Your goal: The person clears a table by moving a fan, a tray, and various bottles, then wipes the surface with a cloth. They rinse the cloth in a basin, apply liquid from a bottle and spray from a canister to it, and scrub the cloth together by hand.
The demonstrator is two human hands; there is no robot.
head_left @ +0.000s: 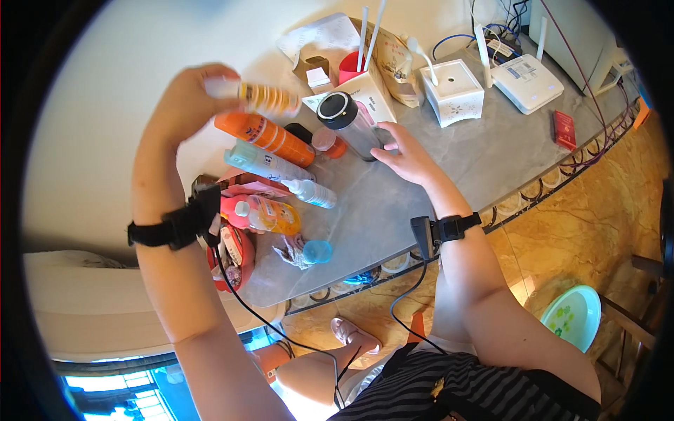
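Observation:
My left hand (189, 102) is closed around a small bottle (270, 99) with a white top and yellow-orange bands, slightly blurred, held tilted over the back left of the table. Just below it, an orange spray can (270, 139) stands beside a pale blue can (267, 165) and a small light blue bottle (312, 193). My right hand (407, 156) has its thumb and fingers apart at the side of a clear bottle with a black lid (359, 133); whether they touch it I cannot tell. A small jar with a pink lid (325, 140) sits left of that bottle.
On the grey table (393, 210) also stand an orange-filled bottle (277, 215), a blue-lidded item (317, 251) and a red basket (242, 259). Farther right are a white box (453, 95), a white router (526, 81) and a red booklet (564, 130). Cables run from my wrist straps.

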